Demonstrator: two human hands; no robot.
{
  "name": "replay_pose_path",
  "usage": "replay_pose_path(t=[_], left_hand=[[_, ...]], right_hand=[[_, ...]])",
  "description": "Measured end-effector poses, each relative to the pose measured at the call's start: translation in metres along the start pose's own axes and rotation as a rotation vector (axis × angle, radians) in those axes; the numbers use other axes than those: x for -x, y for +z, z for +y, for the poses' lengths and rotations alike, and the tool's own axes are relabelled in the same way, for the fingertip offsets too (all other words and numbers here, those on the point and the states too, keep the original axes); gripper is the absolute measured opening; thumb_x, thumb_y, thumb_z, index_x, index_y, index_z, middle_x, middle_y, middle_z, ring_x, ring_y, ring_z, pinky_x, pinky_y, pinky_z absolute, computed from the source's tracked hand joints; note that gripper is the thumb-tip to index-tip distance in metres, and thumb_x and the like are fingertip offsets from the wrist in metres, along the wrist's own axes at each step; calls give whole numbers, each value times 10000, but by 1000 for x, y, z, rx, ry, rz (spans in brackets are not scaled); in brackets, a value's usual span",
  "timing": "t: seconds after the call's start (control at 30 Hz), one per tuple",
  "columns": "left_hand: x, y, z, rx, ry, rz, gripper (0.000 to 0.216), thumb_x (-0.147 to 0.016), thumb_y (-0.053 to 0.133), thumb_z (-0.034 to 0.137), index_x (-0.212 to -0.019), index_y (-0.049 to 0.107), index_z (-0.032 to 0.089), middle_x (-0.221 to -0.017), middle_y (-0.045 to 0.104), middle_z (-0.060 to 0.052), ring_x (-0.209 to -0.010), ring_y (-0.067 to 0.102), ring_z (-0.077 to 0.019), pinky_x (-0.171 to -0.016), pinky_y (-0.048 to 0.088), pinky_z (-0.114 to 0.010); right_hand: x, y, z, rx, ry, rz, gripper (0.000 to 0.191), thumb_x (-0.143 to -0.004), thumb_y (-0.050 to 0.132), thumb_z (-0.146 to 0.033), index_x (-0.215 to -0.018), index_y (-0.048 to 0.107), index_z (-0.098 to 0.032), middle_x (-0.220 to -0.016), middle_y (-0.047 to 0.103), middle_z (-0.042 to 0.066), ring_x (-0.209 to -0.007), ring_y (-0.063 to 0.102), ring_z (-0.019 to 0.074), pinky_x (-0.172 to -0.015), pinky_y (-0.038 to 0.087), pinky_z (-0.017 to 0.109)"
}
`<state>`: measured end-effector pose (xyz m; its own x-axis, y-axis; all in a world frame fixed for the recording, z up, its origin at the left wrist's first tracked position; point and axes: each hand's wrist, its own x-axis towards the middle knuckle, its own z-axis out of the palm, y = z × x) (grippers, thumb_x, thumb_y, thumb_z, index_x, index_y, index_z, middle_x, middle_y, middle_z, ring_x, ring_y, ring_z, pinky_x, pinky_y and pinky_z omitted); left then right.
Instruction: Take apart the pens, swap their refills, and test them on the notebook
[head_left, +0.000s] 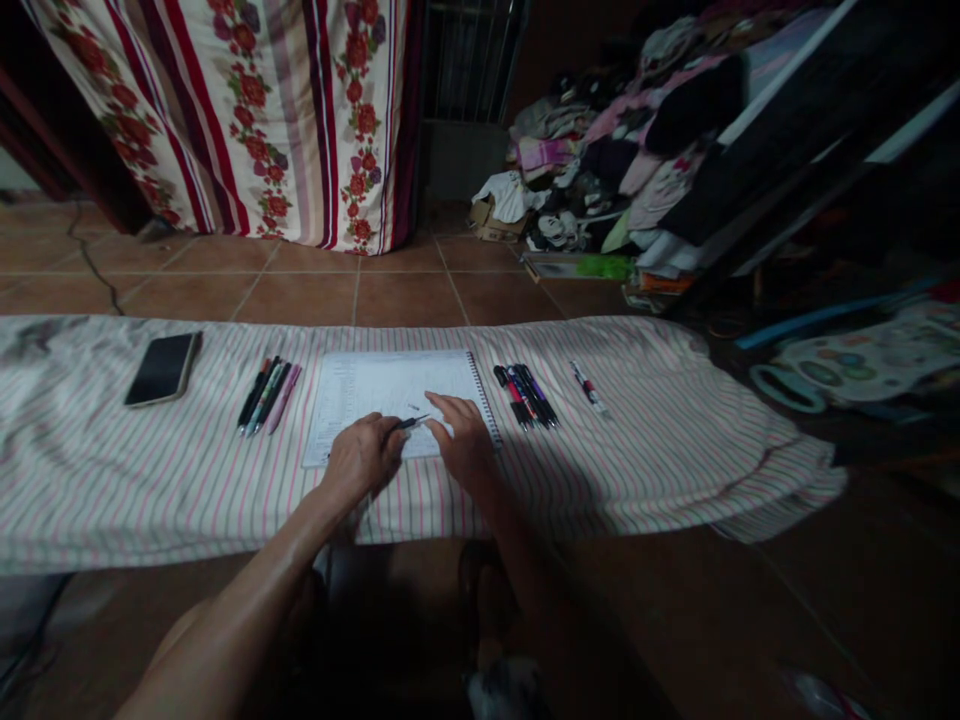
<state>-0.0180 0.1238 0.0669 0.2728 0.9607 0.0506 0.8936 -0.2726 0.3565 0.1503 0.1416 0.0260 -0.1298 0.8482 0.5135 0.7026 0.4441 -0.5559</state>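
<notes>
My left hand (364,452) is closed around a dark pen (409,422) over the lower part of an open spiral notebook (375,385). The pen's thin pointed end faces right, towards my other hand. My right hand (463,440) rests over the notebook's right side, fingers stretched out and thumb apart, close to that point. A small pale piece (414,407), too small to name, shows on the page between the hands. The notebook's wire spiral (484,398) runs down its right edge, and faint writing covers parts of the page.
Left of the notebook lie several pens (266,398) and a smartphone (163,370). More pens (527,398) lie to the right, with a single pen (588,388) farther off. A striped cloth (660,430) covers the table. Beyond are a floral curtain (255,120) and heaped clothes (592,150).
</notes>
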Motion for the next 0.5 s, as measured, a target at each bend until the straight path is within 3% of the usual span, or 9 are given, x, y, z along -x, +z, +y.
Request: replay_pose_path(t=[0.1, 0.3, 0.4, 0.5], left_hand=[[-1, 0, -2, 38, -38, 15, 310, -883, 376, 299, -999, 637, 177, -866, 649, -62, -792, 611, -181, -676, 412, -261], [-3, 1, -2, 126, -96, 46, 292, -873, 408, 285, -1034, 624, 174, -942, 685, -71, -855, 628, -191, -718, 424, -262], [-2, 2, 0, 152, -118, 58, 285, -872, 416, 295, -1028, 618, 170, -913, 693, -76, -822, 634, -192, -698, 424, -266], [-2, 4, 2, 166, -129, 68, 270, -869, 426, 300, -1006, 615, 166, -869, 694, -74, -782, 633, -186, -679, 418, -265]], right_hand=[[0, 0, 0, -60, 86, 22, 379, -801, 506, -187, -1174, 564, -151, -1040, 647, 95, -931, 560, 214, -819, 489, 360], [-2, 1, -5, -320, 394, -21, 236, -796, 487, -291, -945, 656, -219, -877, 689, 34, -767, 637, 164, -664, 534, 292], [-3, -1, -13, -477, 563, -117, 225, -782, 489, -339, -863, 659, -215, -763, 684, 17, -631, 635, 147, -455, 489, 227], [-3, -1, -20, -565, 619, -193, 212, -772, 494, -351, -775, 634, -191, -681, 667, 18, -566, 624, 136, -369, 422, 185]])
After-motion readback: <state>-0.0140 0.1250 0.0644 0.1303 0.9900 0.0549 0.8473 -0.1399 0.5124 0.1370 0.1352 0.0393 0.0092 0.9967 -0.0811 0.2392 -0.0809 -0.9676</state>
